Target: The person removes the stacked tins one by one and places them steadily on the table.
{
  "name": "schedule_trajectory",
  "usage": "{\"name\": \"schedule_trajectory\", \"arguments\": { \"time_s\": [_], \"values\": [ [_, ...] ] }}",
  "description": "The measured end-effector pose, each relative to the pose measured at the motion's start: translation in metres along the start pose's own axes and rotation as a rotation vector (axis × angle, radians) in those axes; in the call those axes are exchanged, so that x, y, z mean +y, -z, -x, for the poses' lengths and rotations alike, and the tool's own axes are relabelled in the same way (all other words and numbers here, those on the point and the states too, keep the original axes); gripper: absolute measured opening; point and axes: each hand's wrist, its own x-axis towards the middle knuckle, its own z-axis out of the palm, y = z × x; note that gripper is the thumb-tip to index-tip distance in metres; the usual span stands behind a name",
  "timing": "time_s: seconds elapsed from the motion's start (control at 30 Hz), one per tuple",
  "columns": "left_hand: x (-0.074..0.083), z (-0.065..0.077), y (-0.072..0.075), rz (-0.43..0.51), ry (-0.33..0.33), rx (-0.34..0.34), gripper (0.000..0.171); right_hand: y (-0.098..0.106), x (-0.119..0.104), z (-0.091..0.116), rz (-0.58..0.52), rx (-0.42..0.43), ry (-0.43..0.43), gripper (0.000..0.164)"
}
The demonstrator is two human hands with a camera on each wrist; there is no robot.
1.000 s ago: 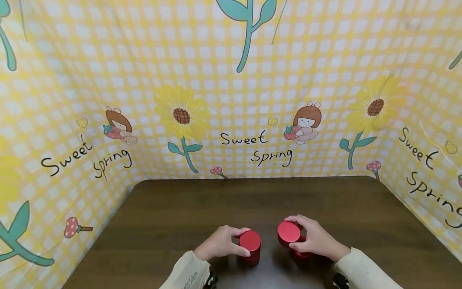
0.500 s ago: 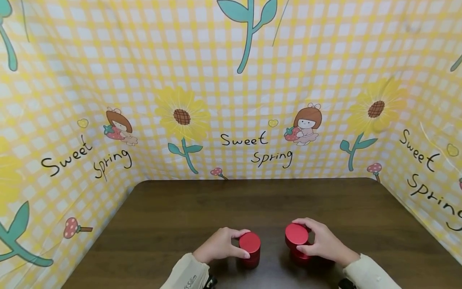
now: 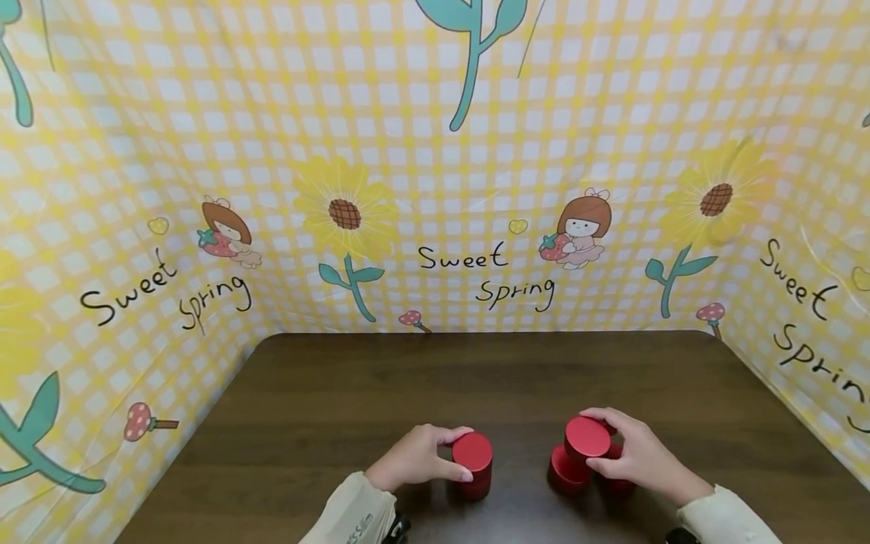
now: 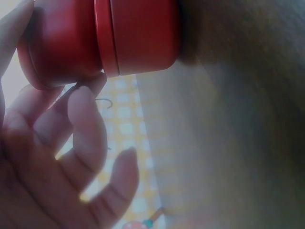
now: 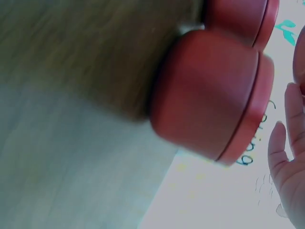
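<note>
Several round red metal tins are on the brown table. My left hand [image 3: 421, 459] pinches the upper tin [image 3: 472, 453] of a two-high stack between thumb and fingers. In the left wrist view, the lower tin [image 4: 143, 36] stands directly under it, touching. My right hand [image 3: 635, 453] grips another red tin [image 3: 587, 437], raised above two tins that stand side by side. Of these, the left tin [image 3: 566, 474] is partly covered by the held one, and the right tin [image 3: 618, 483] is mostly behind the hand. The right wrist view shows the nearer standing tin [image 5: 209, 95] with its lid on.
The dark wooden table [image 3: 408, 378] stretches beyond and to both sides of the hands. A yellow checked cloth [image 3: 381, 113] with flowers and "Sweet Spring" lettering hangs behind it and along both sides.
My right hand has moved to the right with its tin, bringing the two standing tins beneath more into view. My left hand keeps its grip in about the same place.
</note>
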Motion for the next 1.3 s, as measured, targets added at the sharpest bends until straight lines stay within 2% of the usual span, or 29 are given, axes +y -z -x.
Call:
{"name": "schedule_trajectory", "arguments": {
  "time_s": [0.23, 0.5, 0.77, 0.93, 1.3],
  "values": [
    [-0.001, 0.000, 0.001, -0.017, -0.006, 0.000, 0.060, 0.007, 0.003, 0.002, 0.023, 0.027, -0.048, 0.054],
    [-0.004, 0.000, 0.001, -0.016, -0.010, 0.003, 0.060, 0.011, 0.003, 0.006, 0.054, 0.065, -0.048, 0.055],
    [-0.003, 0.001, 0.002, -0.023, -0.015, 0.016, 0.060, 0.017, 0.012, 0.015, 0.069, 0.142, 0.005, 0.055],
    [-0.003, 0.002, 0.001, -0.029, -0.014, 0.023, 0.059, 0.022, 0.017, 0.020, 0.075, 0.157, -0.017, 0.056],
    [0.000, 0.000, 0.000, -0.008, -0.009, 0.003, 0.060, 0.036, 0.026, 0.035, 0.112, 0.251, -0.063, 0.056]
  ]
}}
